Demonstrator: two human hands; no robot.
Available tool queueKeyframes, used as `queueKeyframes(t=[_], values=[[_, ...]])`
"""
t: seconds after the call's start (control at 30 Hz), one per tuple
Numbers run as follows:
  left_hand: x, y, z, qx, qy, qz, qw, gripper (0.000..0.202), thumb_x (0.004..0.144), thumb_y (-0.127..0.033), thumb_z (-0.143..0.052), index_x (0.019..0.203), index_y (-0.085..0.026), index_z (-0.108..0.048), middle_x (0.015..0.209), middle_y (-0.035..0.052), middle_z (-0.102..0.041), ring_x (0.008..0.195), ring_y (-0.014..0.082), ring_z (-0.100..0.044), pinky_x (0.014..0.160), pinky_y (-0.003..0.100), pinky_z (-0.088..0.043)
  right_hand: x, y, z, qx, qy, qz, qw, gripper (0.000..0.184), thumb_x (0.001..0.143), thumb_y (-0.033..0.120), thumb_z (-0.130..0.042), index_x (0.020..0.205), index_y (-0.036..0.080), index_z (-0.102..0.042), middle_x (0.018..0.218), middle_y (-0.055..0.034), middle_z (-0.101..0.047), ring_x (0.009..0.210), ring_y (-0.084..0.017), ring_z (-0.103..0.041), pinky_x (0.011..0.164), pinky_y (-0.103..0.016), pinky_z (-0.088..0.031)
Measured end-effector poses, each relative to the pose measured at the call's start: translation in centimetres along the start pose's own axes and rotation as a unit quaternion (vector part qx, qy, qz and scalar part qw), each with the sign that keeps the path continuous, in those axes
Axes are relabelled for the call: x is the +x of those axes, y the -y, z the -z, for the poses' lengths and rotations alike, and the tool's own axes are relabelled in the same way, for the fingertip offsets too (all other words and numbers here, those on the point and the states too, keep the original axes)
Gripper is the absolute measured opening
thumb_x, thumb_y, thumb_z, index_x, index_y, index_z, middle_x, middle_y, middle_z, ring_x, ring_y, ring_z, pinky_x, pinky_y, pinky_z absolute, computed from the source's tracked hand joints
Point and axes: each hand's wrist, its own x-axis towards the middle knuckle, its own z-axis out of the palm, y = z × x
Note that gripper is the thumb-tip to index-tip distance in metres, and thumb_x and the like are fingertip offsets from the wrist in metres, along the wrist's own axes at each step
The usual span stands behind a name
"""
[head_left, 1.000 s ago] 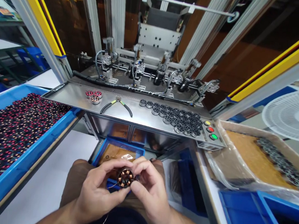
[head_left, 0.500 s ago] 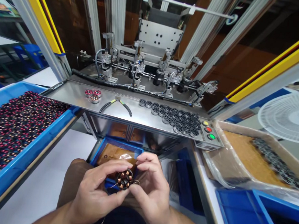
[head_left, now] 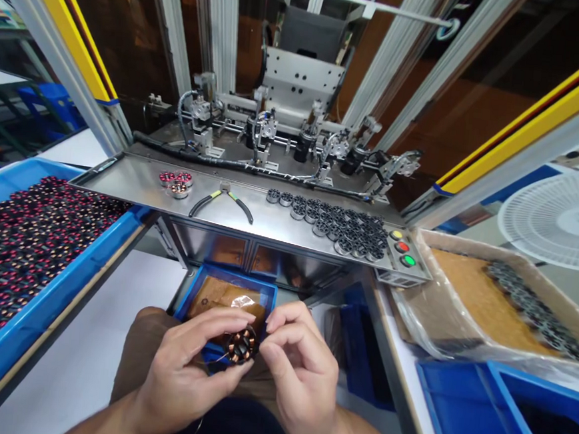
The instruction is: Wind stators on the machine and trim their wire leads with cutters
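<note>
My left hand (head_left: 196, 353) grips a motor stator (head_left: 242, 345) between thumb and fingers, above my lap. Dark core and copper windings face up, and thin wire ends trail from its left side and below the hand. Close to the stator's right edge, my right hand (head_left: 300, 371) has its thumb and index finger pinched together; whatever lies between them is too small to make out. On the metal shelf (head_left: 121, 184) lie a few red-and-copper wound stators (head_left: 178, 185), cutting pliers (head_left: 224, 202) with black-and-green handles, and many unwound stator cores (head_left: 339, 224).
A blue tray (head_left: 63, 286) full of wound stators stands at left. Ahead is a winding machine (head_left: 296, 130) with several heads. Push buttons (head_left: 403, 247), a plastic-lined box (head_left: 465, 278) of cores, a blue bin (head_left: 465, 405) and a white fan (head_left: 560, 218) are at right. A blue crate (head_left: 270, 296) sits below the shelf.
My right hand has drawn slightly right, off the stator's edge, and its thumb and index finger have closed together. My left hand still holds the stator. The camera view shifted a little.
</note>
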Motion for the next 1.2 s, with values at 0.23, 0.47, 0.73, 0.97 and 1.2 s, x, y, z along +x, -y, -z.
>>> queueKeyframes(t=[0.23, 0.47, 0.73, 0.97, 1.2], values=[[-0.1, -0.4, 0.0, -0.152, -0.004, 0.076, 0.985, 0.052, 0.068, -0.001, -0.077, 0.111, -0.028, -0.067, 0.107, 0.0017, -0.075, 0.104, 0.0169, -0.070, 0.093, 0.023, -0.057, 0.7, 0.1, -0.2, 0.045, -0.036, -0.087, 0.994, 0.017, 0.089, 0.021, -0.062, 0.073, 0.020, -0.060, 0.083, -0.0020, -0.055, 0.078, -0.016, -0.053, 0.069, -0.028, -0.043], [0.4, -0.3, -0.3, -0.206, -0.021, 0.125, 0.970, 0.050, 0.069, 0.002, -0.076, 0.109, -0.027, -0.069, 0.107, 0.0009, -0.076, 0.104, 0.0161, -0.071, 0.094, 0.021, -0.055, -0.1, -1.2, -0.7, 0.177, -0.034, -0.118, 0.977, 0.018, 0.080, 0.034, -0.074, 0.084, 0.021, -0.063, 0.087, -0.0017, -0.055, 0.082, -0.017, -0.053, 0.075, -0.028, -0.044], [0.3, -0.3, -0.1, -0.195, -0.019, 0.123, 0.973, 0.050, 0.069, 0.001, -0.077, 0.110, -0.027, -0.069, 0.108, 0.0024, -0.076, 0.105, 0.0182, -0.070, 0.095, 0.024, -0.056, -0.4, -0.5, -0.7, 0.140, -0.023, -0.115, 0.983, 0.015, 0.087, 0.024, -0.067, 0.073, 0.020, -0.063, 0.074, -0.0009, -0.058, 0.071, -0.015, -0.055, 0.067, -0.027, -0.044], [-0.3, 0.2, -0.5, -0.152, -0.024, 0.076, 0.985, 0.053, 0.069, 0.001, -0.076, 0.113, -0.026, -0.066, 0.107, 0.0041, -0.075, 0.103, 0.0190, -0.070, 0.094, 0.027, -0.056, -0.7, -0.6, -0.8, 0.157, -0.006, -0.122, 0.980, 0.010, 0.084, 0.029, -0.071, 0.082, 0.020, -0.067, 0.077, -0.0013, -0.058, 0.073, -0.015, -0.055, 0.068, -0.027, -0.046], [-0.1, -0.3, -0.6, -0.137, -0.032, 0.051, 0.989, 0.055, 0.067, 0.003, -0.074, 0.113, -0.026, -0.066, 0.106, 0.0033, -0.075, 0.102, 0.0180, -0.070, 0.095, 0.025, -0.055, -0.6, -0.1, -0.5, 0.086, -0.032, -0.079, 0.993, 0.014, 0.088, 0.023, -0.064, 0.074, 0.020, -0.063, 0.072, -0.0012, -0.058, 0.069, -0.015, -0.055, 0.065, -0.029, -0.045]])
